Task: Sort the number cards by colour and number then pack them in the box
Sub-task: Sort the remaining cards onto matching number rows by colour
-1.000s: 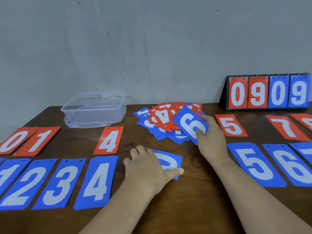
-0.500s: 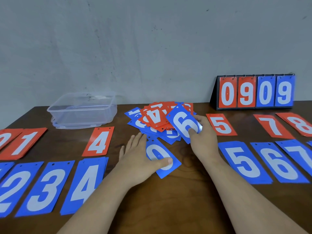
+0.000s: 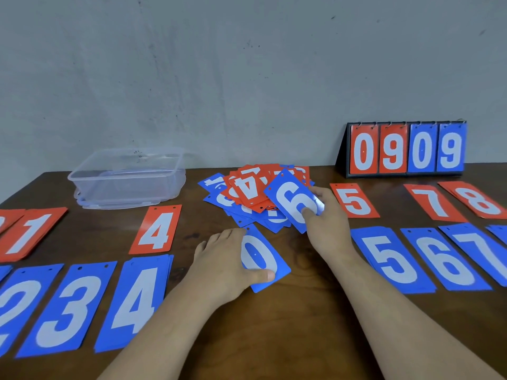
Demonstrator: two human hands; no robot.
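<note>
Left hand (image 3: pixel 219 267) pinches 1 blue 0 (image 3: pixel 259 255); right hand (image 3: pixel 330 229), 1 blue 6 (image 3: pixel 290 198)

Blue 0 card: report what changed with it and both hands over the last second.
The left hand took hold of the blue 0 card, which lay half-covered under its fingers, and turned it until the whole 0 shows, thumb on its near end. The right hand kept pinching the blue 6 card over the mixed pile. Sorted rows and clear box stayed put.

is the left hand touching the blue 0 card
Touching. In the head view the thumb of the left hand lies on the lower part of the blue 0 card, fingers along its left edge.
</note>
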